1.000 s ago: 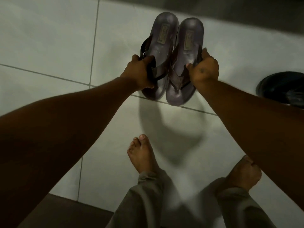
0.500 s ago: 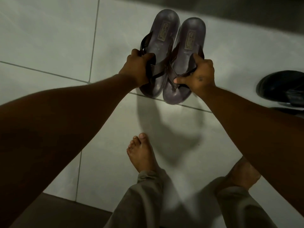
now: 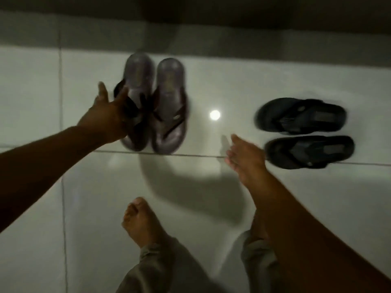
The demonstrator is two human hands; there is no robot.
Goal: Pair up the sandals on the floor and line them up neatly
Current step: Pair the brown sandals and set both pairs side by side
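Note:
Two brown sandals stand side by side on the white tile floor, heels away from me: the left one and the right one. My left hand hovers at the left sandal's strap with fingers spread, holding nothing; motion blur hides whether it touches. My right hand is open and apart from both pairs, low between the brown pair and a black pair. The black sandals lie crosswise at the right, one above the other, toes pointing left.
A dark band of wall base runs along the top behind the sandals. A bright lamp reflection sits on the tile between the pairs. My bare left foot and grey trouser legs fill the bottom centre.
Both hands have let go of the brown sandals, which now rest on the floor. My right hand has swung right and down toward the black pair. The view has shifted, showing both black sandals.

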